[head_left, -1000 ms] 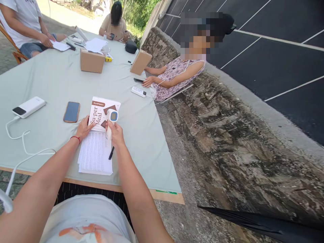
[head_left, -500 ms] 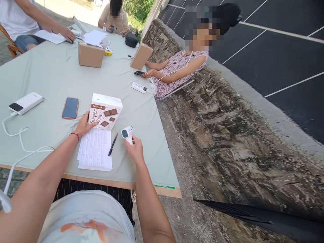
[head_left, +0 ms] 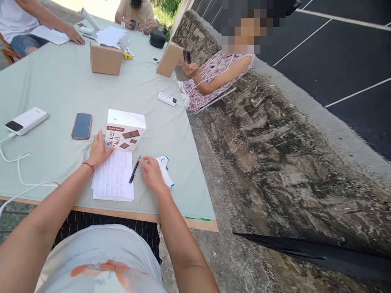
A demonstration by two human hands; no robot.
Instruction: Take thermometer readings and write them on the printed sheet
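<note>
1. The table (head_left: 55, 85), under a pale green cloth, carries everything here.
2. A printed paper stack (head_left: 113, 179) lies near its front edge.
3. The "Su-per Meal" box (head_left: 124, 135) stands at the stack's far end.
4. The left hand (head_left: 98, 149) lies flat, fingers spread, against that box.
5. The right hand (head_left: 150, 173) rests open, just right of the stack, touching the infrared thermometer (head_left: 164, 170) lying there.
6. A black pen (head_left: 135, 169) lies along the stack's right edge.

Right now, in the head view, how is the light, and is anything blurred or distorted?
Head view: strong daylight, with soft shadows under the left hand and right hand on the green tablecloth; faces are pixelated; the table edge slants from the wide lens; print on the paper sheet is too small to read.
</note>
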